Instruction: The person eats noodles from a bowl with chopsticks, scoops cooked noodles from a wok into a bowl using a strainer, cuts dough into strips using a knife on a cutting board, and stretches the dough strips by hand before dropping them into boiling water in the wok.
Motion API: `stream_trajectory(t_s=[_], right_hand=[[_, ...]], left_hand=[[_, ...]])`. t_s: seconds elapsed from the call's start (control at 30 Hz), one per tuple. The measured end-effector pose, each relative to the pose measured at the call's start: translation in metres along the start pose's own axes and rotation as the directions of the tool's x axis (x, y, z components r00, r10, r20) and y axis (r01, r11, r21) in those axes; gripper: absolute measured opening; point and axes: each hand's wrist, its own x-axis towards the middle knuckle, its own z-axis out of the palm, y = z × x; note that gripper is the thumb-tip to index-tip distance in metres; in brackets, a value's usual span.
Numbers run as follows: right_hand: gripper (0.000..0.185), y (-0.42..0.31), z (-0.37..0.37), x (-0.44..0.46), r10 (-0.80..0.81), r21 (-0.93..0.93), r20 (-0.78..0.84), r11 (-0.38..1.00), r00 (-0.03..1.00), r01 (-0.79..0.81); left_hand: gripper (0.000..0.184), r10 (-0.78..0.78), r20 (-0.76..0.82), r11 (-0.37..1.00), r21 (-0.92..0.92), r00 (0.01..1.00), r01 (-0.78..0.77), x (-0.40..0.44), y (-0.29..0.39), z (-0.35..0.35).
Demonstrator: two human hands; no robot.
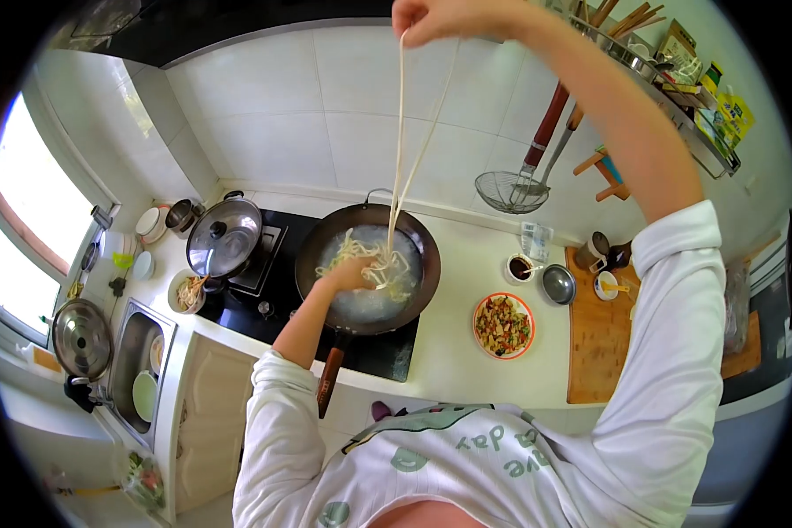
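My right hand (420, 19) is raised high at the top of the view, its fingers pinched on long pale noodles (400, 114). Those strands hang down in a narrow loop toward the wok (429, 264). My left hand (352, 275) is low over the wok, its fingers curled on more noodles (361, 246), and its fingertips are partly hidden. Cloudy, steaming water (361, 306) fills the wok, with noodles lying in and over it. The wok's wooden handle (329, 383) points toward my body.
Left of the wok are a lidded pot (224, 238), a noodle bowl (187, 292) and the sink (130, 352). To the right are a plate of chopped food (504, 326), a dark sauce bowl (520, 267), a metal bowl (558, 284) and a cutting board (598, 352). A strainer (512, 192) hangs above.
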Motion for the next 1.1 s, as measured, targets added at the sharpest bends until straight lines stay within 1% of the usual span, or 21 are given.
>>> stream_trajectory(t_s=[0.07,0.1,0.13,0.17,0.2,0.3,0.33,0.43,0.47,0.53,0.57,0.6,0.67,0.7,0.73,0.77,0.8,0.87,0.93,1.03,1.1], right_hand=[[0.015,0.018,0.04,0.014,0.03,0.072,0.091,0.997,0.995,-0.037],[0.015,0.02,0.057,0.017,0.06,0.159,0.179,0.983,0.982,-0.089],[0.015,0.023,0.077,0.018,0.051,0.174,0.195,0.981,0.979,-0.086],[0.014,0.026,0.099,0.019,0.0,0.2,0.187,0.979,0.982,-0.038],[0.013,0.03,0.122,0.019,-0.047,0.227,0.177,0.974,0.983,0.006],[0.014,0.038,0.182,0.016,-0.042,0.323,0.235,0.946,0.971,-0.037],[0.014,0.042,0.199,0.012,-0.039,0.336,0.249,0.941,0.968,-0.048],[0.02,0.057,0.256,0.004,0.047,0.442,0.354,0.872,0.934,-0.211],[0.02,0.059,0.275,0.001,0.048,0.45,0.361,0.866,0.931,-0.219],[0.024,0.054,0.308,-0.006,0.112,0.513,0.411,0.792,0.905,-0.332],[0.028,0.053,0.326,-0.008,0.061,0.525,0.375,0.808,0.925,-0.266],[0.028,0.052,0.341,-0.01,0.062,0.53,0.379,0.803,0.923,-0.272],[0.03,0.049,0.363,-0.016,0.047,0.605,0.406,0.735,0.913,-0.307],[0.03,0.049,0.368,-0.023,-0.006,0.566,0.397,0.788,0.918,-0.24],[0.03,0.049,0.375,-0.03,0.0,0.572,0.4,0.782,0.917,-0.249],[0.03,0.05,0.384,-0.04,0.079,0.529,0.312,0.813,0.947,-0.242],[0.029,0.047,0.386,-0.053,0.154,0.481,0.218,0.842,0.964,-0.243],[0.025,0.048,0.381,-0.091,0.179,0.551,0.177,0.797,0.968,-0.248],[0.021,0.046,0.374,-0.143,0.288,0.743,0.108,0.613,0.952,-0.269],[0.017,0.043,0.372,-0.245,0.404,0.743,0.05,0.596,0.913,-0.304],[0.015,0.041,0.377,-0.334,0.595,0.878,0.187,0.255,0.781,-0.405]], left_hand=[[0.068,-0.117,-0.031,0.978,-0.177,0.993,0.11,0.002,0.04,-0.038],[0.064,-0.027,-0.152,0.888,-0.458,0.988,-0.046,0.005,0.059,-0.054],[0.059,0.016,-0.295,0.705,-0.674,0.955,-0.22,0.007,0.076,-0.067],[0.051,-0.02,-0.363,0.667,-0.699,0.932,-0.258,0.005,0.098,-0.082],[0.043,-0.058,-0.425,0.629,-0.718,0.903,-0.297,0.003,0.113,-0.096],[0.021,-0.191,-0.299,0.649,-0.753,0.935,-0.108,0.003,0.101,-0.114],[0.022,-0.193,-0.243,0.703,-0.71,0.951,-0.039,-0.002,0.091,-0.114],[0.02,-0.27,-0.264,0.792,-0.608,0.926,0.058,-0.017,0.049,-0.103],[0.02,-0.278,-0.253,0.788,-0.612,0.927,0.069,-0.02,0.044,-0.099],[0.024,-0.346,-0.329,0.79,-0.608,0.879,0.083,-0.028,0.038,-0.092],[0.026,-0.367,-0.321,0.774,-0.626,0.873,0.096,-0.029,0.038,-0.09],[0.026,-0.371,-0.312,0.771,-0.628,0.874,0.103,-0.03,0.036,-0.087],[0.029,-0.351,-0.334,0.835,-0.535,0.875,0.13,-0.031,0.036,-0.083],[0.029,-0.352,-0.325,0.833,-0.536,0.878,0.135,-0.034,0.038,-0.083],[0.029,-0.328,-0.358,0.886,-0.437,0.874,0.153,-0.039,0.039,-0.083],[0.031,-0.298,-0.386,0.928,-0.332,0.873,0.17,-0.045,0.045,-0.083],[0.031,-0.298,-0.371,0.927,-0.334,0.879,0.173,-0.052,0.049,-0.082],[0.03,-0.273,-0.358,0.902,-0.417,0.893,0.109,-0.067,0.064,-0.079],[0.028,-0.277,-0.337,0.896,-0.43,0.9,0.115,-0.083,0.098,-0.067],[0.023,-0.279,-0.322,0.815,-0.578,0.905,0.046,-0.094,0.163,-0.028],[0.021,-0.25,-0.234,0.687,-0.727,0.939,0.002,-0.084,0.216,0.021]])
